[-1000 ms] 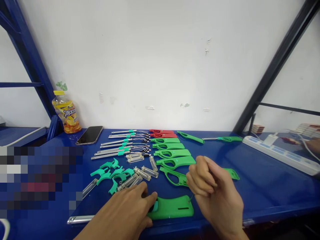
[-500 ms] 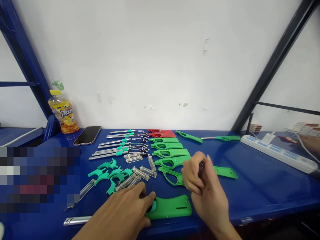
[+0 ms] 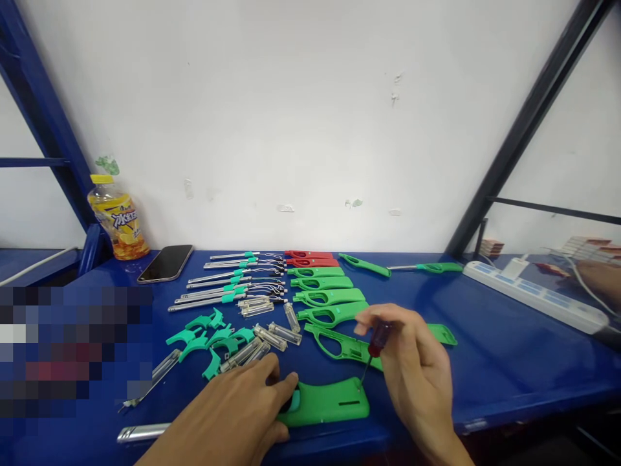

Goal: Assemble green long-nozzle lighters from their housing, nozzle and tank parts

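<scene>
My left hand point(image 3: 233, 417) lies flat on the blue table, fingers pressing the left end of a green lighter handle point(image 3: 330, 402) with a metal tube point(image 3: 143, 432) sticking out left. My right hand point(image 3: 412, 372) pinches a small red-handled screwdriver point(image 3: 376, 343) upright, its thin tip touching the handle's upper right corner. Just behind lie several green handle shells point(image 3: 330, 298).
Rows of metal tubes with teal collars point(image 3: 228, 281), teal triggers point(image 3: 208, 336), clear cartridges point(image 3: 276, 333) and red shells point(image 3: 310, 257) fill the table's middle. A phone point(image 3: 165, 263) and drink bottle point(image 3: 116, 220) stand back left. A white power strip point(image 3: 533, 294) and another person's hand point(image 3: 599, 275) are at the right.
My right hand's fingers have loosened from a closed fist to a pinch, showing the red screwdriver handle. The left hand stays on the green handle. The view has drifted slightly.
</scene>
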A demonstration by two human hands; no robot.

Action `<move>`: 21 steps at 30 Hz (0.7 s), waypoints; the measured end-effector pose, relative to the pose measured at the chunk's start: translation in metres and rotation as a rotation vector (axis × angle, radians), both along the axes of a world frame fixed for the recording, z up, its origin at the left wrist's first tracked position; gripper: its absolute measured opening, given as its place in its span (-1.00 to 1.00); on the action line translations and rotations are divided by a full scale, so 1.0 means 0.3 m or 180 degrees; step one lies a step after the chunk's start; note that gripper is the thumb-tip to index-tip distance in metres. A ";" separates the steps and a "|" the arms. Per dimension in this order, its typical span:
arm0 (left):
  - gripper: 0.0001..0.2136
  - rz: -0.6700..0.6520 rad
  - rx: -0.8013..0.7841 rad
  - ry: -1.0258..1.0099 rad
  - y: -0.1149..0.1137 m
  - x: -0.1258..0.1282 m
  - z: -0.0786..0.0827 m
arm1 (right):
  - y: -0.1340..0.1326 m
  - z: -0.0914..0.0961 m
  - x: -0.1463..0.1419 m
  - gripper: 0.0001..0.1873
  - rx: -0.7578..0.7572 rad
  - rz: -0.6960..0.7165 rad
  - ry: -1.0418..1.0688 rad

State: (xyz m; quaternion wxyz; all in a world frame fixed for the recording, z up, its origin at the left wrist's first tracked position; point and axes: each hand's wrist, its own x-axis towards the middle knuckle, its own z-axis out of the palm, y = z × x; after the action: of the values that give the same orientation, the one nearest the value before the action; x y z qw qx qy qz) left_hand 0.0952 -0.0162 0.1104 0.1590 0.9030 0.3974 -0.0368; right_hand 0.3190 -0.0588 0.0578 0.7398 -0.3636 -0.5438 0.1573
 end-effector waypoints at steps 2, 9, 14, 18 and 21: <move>-0.56 -0.0010 -0.0016 0.0096 -0.003 0.004 0.009 | 0.001 0.003 0.003 -0.77 -0.0126 0.0114 -0.0041; -0.54 -0.0089 0.0051 0.0269 -0.022 0.009 0.026 | 0.004 0.010 0.005 -0.89 -0.0007 0.0420 -0.0099; -0.55 -0.0020 0.0000 0.0091 -0.009 0.001 0.015 | -0.007 0.013 -0.008 -0.79 -0.0232 0.0564 -0.0025; -0.55 -0.0007 -0.0067 0.0085 -0.004 0.003 0.020 | -0.008 0.017 -0.005 -0.69 -0.0196 0.0402 -0.0216; -0.54 -0.0070 -0.0050 0.0254 -0.006 0.004 0.028 | -0.009 0.010 0.002 -0.90 -0.0009 0.0575 -0.0158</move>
State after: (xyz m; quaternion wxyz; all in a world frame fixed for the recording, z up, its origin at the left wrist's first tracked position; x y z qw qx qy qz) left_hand 0.0964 -0.0180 0.1188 0.1497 0.9038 0.3933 -0.0777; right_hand 0.3196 -0.0615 0.0608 0.7084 -0.3178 -0.5924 0.2150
